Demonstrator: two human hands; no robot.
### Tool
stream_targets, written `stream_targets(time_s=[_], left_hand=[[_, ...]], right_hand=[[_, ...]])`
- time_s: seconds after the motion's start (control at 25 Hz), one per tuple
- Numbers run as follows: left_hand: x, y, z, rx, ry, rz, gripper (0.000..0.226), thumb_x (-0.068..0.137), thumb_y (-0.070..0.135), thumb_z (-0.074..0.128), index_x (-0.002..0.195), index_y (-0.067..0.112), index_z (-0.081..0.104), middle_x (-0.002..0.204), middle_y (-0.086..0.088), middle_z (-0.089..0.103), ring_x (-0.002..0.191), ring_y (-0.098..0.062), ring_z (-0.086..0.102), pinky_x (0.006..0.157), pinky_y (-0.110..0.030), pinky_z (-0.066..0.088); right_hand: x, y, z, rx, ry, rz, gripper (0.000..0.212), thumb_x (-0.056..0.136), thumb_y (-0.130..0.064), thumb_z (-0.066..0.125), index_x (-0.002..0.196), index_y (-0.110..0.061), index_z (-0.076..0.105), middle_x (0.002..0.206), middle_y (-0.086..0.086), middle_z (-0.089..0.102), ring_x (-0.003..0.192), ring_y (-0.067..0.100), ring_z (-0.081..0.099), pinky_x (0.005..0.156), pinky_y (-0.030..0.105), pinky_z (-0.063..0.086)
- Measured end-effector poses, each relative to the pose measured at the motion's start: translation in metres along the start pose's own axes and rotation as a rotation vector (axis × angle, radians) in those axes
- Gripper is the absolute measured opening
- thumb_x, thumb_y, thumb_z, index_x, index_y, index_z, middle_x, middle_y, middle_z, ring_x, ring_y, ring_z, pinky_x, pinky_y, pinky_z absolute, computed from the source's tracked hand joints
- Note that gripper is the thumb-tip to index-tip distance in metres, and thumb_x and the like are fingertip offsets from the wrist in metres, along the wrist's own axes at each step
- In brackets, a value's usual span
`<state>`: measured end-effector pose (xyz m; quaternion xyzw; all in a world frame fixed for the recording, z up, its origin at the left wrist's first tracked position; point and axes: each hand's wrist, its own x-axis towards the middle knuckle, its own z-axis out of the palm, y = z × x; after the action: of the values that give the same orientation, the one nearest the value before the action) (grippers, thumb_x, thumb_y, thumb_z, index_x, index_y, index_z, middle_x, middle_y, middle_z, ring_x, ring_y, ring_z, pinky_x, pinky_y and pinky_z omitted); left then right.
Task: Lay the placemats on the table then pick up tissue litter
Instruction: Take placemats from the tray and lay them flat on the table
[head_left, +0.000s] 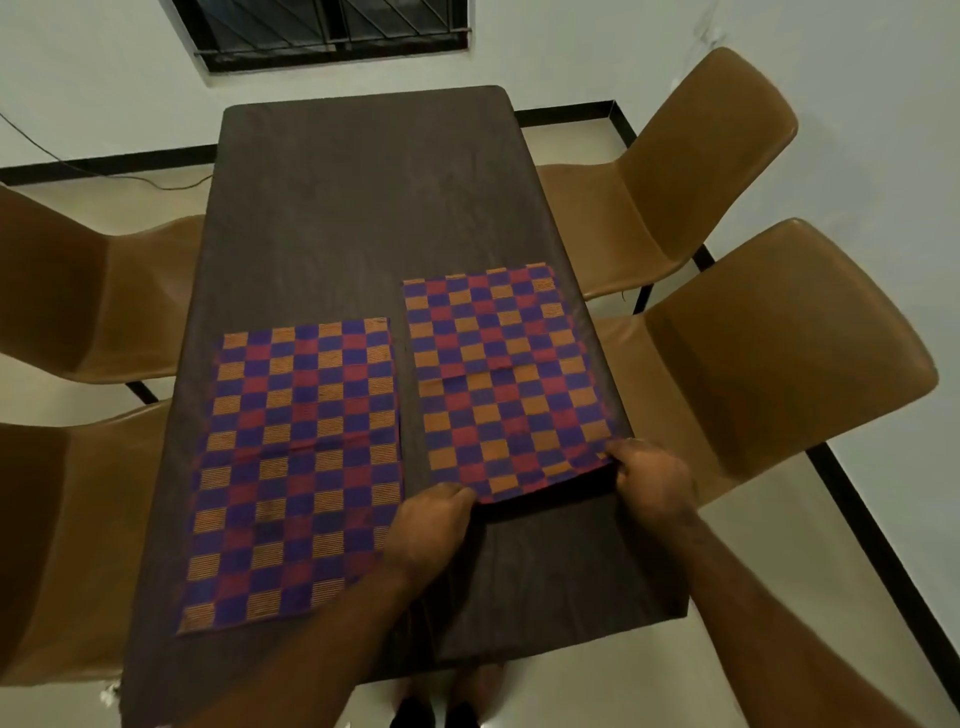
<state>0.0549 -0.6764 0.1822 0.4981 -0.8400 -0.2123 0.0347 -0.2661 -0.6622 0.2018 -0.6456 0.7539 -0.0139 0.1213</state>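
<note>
Holding the near edge of the right placemat (498, 374), the left hand (434, 514) pinches its near left corner and the right hand (652, 475) pinches its near right corner, so the fingers of both hands are curled tight on the cloth. This mat lies on the right side of the dark table (363, 197), with its near edge lifted a little and a shadow under it. The left placemat (296, 467) lies flat just beside it, but sits closer to the person. To do this step well, I think both hands should pull evenly, line the edge up with the other mat, then lay it down flat with no bumps. A small white bit (108, 693) lies on the floor by the table's near left corner. It may be tissue, but it is too small to tell.
</note>
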Motion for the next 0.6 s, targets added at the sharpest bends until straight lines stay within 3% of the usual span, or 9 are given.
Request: stream_targets(time_s=[0.32, 0.6], left_hand=[[-0.05, 0.017, 0.016, -0.026, -0.015, 0.074, 0.025, 0.104, 0.033, 0.049, 0.117, 0.028, 0.07, 0.114, 0.007, 0.07, 0.104, -0.014, 0.066, 0.084, -0.03, 0.057], [-0.061, 0.01, 0.024, -0.017, -0.059, 0.047, 0.031, 0.104, 0.029, 0.052, 0.135, 0.027, 0.061, 0.136, 0.004, 0.062, 0.124, -0.014, 0.057, 0.104, -0.03, 0.049]], right_hand=[[-0.065, 0.011, 0.016, 0.005, 0.059, 0.011, 0.019, 0.081, -0.014, 0.071, 0.096, -0.024, 0.071, 0.091, -0.003, 0.07, 0.081, 0.017, 0.066, 0.067, 0.028, 0.047], [-0.075, 0.014, 0.023, -0.034, 0.045, -0.019, 0.018, 0.085, -0.027, 0.073, 0.102, -0.024, 0.069, 0.098, -0.003, 0.072, 0.086, 0.015, 0.068, 0.073, 0.03, 0.053]])
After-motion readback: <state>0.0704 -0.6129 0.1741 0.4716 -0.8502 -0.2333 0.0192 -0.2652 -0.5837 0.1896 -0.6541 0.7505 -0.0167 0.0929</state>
